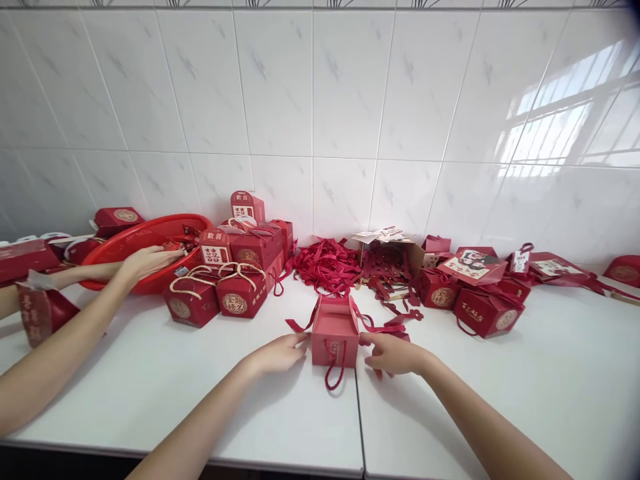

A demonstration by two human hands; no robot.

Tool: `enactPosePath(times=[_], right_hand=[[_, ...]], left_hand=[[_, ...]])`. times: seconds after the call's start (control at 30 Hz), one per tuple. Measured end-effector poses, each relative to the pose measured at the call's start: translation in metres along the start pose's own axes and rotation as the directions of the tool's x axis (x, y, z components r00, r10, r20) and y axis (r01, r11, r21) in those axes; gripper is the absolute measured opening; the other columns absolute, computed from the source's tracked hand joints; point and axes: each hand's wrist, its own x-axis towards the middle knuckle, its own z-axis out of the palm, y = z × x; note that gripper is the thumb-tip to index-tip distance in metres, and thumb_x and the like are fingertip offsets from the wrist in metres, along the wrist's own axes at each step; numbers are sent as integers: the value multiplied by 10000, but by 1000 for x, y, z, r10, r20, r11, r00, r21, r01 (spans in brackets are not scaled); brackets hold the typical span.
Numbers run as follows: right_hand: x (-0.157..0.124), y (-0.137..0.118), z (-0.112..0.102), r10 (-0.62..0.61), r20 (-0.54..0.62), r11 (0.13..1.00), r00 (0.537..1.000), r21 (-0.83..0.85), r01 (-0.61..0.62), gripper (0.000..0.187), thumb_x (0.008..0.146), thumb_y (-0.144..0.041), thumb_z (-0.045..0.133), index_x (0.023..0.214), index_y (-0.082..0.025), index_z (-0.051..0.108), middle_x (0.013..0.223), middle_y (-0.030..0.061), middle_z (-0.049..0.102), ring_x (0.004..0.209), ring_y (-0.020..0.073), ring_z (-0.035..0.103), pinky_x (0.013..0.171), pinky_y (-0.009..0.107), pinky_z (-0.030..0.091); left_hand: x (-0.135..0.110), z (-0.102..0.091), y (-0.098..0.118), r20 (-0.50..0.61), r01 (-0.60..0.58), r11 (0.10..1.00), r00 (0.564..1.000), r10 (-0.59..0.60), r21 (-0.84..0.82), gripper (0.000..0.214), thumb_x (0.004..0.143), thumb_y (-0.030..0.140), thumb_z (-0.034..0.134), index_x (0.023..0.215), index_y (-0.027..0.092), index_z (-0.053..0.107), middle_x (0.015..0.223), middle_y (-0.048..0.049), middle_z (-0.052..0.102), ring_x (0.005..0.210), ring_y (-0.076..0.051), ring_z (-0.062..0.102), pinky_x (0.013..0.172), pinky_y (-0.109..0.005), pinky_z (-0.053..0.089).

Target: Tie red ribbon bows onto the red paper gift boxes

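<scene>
A small red gift box (335,348) stands upright on the white table in front of me. Its top is not fully closed, a dark red cord handle (336,377) hangs down its front, and ribbon ends stick out at both sides. My left hand (281,353) has its curled fingers against the box's left side. Against the right side press the fingers of my right hand (394,353), also curled. Between them the two hands grip the box. Just behind my right hand lies a flat red piece (399,335), partly hidden.
At left, another person's hand (153,260) reaches into a red plastic basket (135,233). Several finished-looking red boxes (243,293) are stacked beside it. Behind my box lie a heap of red ribbons (327,263) and an open carton (413,253). More red boxes (490,310) stand at right.
</scene>
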Motion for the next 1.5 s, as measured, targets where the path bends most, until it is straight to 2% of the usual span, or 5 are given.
enactPosePath(times=[0.23, 0.4, 0.67, 1.03, 1.5], right_hand=[[15, 2, 26, -99, -384, 636, 918, 685, 355, 426, 700, -342, 678, 1085, -266, 514, 651, -52, 514, 522, 83, 484, 493, 202, 377], [16, -10, 17, -57, -642, 416, 764, 681, 603, 365, 686, -573, 654, 888, -277, 581, 755, -12, 572, 665, 120, 568, 577, 241, 472], [-12, -60, -23, -164, -810, 552, 563, 397, 733, 463, 567, -439, 787, 954, -210, 673, 747, 4, 658, 624, 131, 584, 551, 254, 466], [-23, -142, -33, -522, -686, 631, 507, 89, 770, 372, 621, -480, 740, 825, -173, 689, 695, 3, 661, 653, 131, 601, 624, 259, 480], [-36, -147, -38, -480, -708, 482, 517, 280, 830, 301, 601, -420, 783, 732, -192, 637, 684, -30, 627, 613, 89, 584, 612, 227, 478]], left_hand=[[18, 3, 3, -200, -91, 915, 980, 12, -393, 337, 642, 69, 503, 932, 196, 619, 662, -17, 600, 523, -140, 559, 484, -235, 403], [20, 5, 22, -373, -324, 773, 920, 123, -545, 102, 795, 201, 470, 787, 176, 568, 697, -28, 568, 597, -121, 587, 552, -228, 469], [9, 11, 78, -380, -576, 731, 809, 448, -366, 164, 696, 228, 693, 839, 149, 700, 780, -22, 656, 617, -88, 557, 544, -185, 414], [-6, 40, 140, -159, -667, 745, 735, 659, 4, 355, 607, 378, 796, 876, 152, 748, 878, -70, 721, 829, -183, 621, 737, -266, 449], [-15, 48, 139, -146, -669, 741, 740, 656, -57, 409, 592, 414, 805, 920, 179, 734, 797, -29, 702, 767, -147, 613, 755, -274, 466]])
